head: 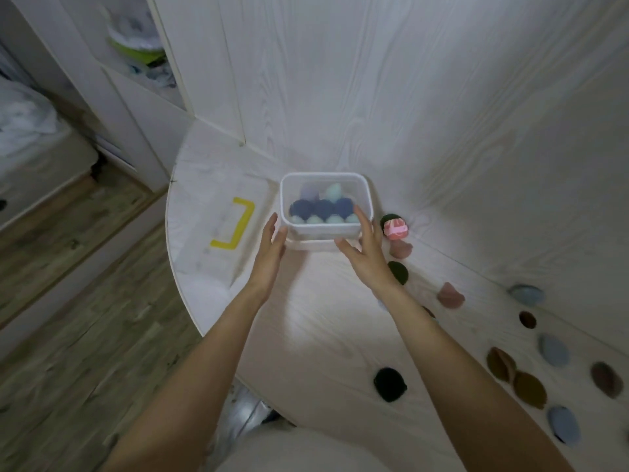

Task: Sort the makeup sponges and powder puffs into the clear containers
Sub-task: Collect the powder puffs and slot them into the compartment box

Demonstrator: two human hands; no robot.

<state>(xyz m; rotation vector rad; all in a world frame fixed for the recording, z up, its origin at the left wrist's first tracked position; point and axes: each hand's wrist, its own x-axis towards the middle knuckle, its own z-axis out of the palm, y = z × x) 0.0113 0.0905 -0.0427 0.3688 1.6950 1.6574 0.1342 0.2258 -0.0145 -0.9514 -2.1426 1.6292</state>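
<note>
A clear rectangular container (325,229) stands on the white table, stacked on what looks like a second clear box or lid beneath it. Inside lie several sponges: dark blue ones (321,207), pale teal ones along the front, a lilac and a mint one behind. My left hand (274,240) touches its left front side with straight fingers. My right hand (362,243) rests against its right front corner, fingers spread. Loose puffs lie to the right: a pink one (396,229), a dusty-rose one (451,295), a black one (389,384).
Blue (554,349), brown (529,390) and grey puffs are scattered along the table's right side. A yellow tape bracket (238,224) marks the table left of the container. White wood-grain walls close the back and right. The table's curved edge drops to a wooden floor at left.
</note>
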